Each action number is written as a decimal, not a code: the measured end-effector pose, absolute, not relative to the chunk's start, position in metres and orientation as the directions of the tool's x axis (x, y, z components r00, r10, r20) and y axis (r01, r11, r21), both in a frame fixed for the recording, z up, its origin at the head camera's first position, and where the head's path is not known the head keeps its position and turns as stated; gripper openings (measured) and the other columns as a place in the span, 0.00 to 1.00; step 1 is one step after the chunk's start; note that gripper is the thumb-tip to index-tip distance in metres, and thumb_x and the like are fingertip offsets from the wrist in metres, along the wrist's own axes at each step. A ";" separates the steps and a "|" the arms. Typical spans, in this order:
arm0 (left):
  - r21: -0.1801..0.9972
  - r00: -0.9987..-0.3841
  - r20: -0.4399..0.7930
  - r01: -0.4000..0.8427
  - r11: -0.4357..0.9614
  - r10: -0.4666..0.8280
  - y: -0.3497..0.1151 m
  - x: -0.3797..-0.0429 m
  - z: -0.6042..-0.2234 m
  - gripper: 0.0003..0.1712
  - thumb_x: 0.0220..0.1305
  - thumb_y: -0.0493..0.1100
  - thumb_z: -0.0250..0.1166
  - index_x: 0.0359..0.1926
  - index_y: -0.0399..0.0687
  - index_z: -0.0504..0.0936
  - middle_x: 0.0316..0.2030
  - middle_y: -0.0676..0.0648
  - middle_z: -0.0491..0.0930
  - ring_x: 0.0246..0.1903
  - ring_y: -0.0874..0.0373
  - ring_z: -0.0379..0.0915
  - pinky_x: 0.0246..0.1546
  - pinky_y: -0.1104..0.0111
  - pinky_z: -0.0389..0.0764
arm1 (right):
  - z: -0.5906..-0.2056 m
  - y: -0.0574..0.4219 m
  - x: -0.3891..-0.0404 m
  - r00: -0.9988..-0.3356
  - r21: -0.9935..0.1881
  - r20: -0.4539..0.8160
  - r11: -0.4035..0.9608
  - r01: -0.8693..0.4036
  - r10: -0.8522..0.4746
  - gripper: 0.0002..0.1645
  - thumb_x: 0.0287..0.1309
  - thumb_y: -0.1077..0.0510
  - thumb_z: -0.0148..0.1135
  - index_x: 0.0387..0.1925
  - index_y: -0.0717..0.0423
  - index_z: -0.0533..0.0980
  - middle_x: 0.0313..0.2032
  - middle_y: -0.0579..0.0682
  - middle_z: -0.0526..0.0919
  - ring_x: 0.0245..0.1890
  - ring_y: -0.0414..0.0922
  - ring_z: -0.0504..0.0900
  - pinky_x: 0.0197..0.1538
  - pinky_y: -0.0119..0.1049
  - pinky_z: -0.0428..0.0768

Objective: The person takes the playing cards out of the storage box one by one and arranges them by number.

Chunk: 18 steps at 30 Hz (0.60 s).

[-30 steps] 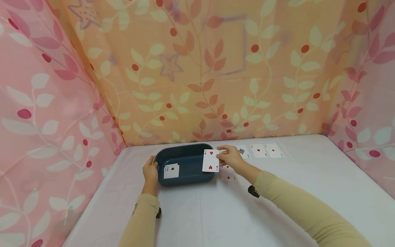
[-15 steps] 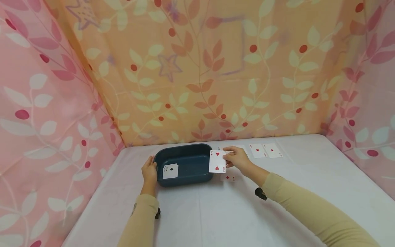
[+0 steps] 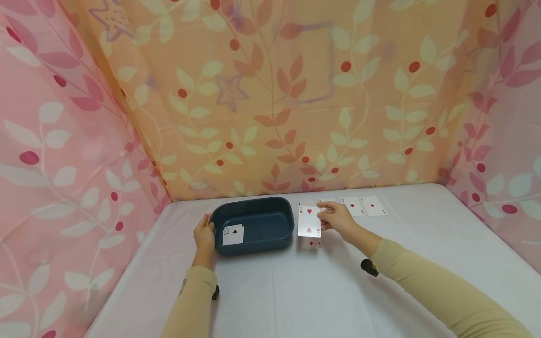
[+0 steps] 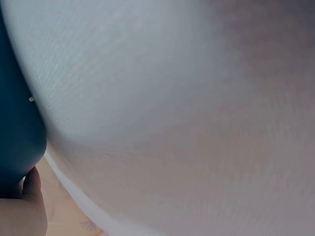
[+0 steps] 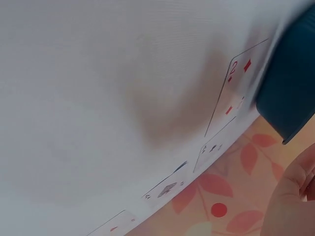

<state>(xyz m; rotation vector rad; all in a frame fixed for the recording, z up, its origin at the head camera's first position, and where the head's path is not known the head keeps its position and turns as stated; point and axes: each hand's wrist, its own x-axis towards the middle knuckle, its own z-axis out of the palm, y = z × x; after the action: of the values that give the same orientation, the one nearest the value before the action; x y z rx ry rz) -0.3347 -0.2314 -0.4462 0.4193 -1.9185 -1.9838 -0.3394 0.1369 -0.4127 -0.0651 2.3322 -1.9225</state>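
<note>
My left hand grips the left end of a dark blue plastic tub. A few black-suited playing cards lie face up at the tub's left side, overlapping. Just right of the tub, my right hand pinches the right edge of a two of hearts, held face up above the table. Beneath it lies a two of diamonds, mostly covered in the head view. The right wrist view shows that hand only in part; the held card is outside it.
Behind the right hand runs a row of aces: clubs, spades, hearts and diamonds. A white cloth covers the table. Floral curtains stand close behind and at both sides.
The right hand has carried the two of hearts rightward from over the tub's right end to above the two of diamonds. The left hand stays on the tub.
</note>
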 end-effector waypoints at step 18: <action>1.000 -0.899 0.022 0.028 -0.008 -0.438 -0.231 -0.334 -0.445 0.29 0.71 0.27 0.40 0.72 0.28 0.51 0.71 0.35 0.55 0.72 0.48 0.48 0.70 0.62 0.50 | -0.417 0.163 -0.336 -0.994 -0.975 -0.057 0.220 0.035 -0.094 0.26 0.65 0.69 0.54 0.63 0.72 0.66 0.26 0.48 0.79 0.23 0.40 0.74 0.27 0.30 0.81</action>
<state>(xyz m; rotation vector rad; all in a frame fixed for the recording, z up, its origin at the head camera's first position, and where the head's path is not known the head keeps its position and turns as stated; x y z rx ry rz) -0.3338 -0.2311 -0.4449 0.4256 -1.9455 -1.9744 -0.3364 0.1633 -0.4171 -0.0575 2.3705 -1.8991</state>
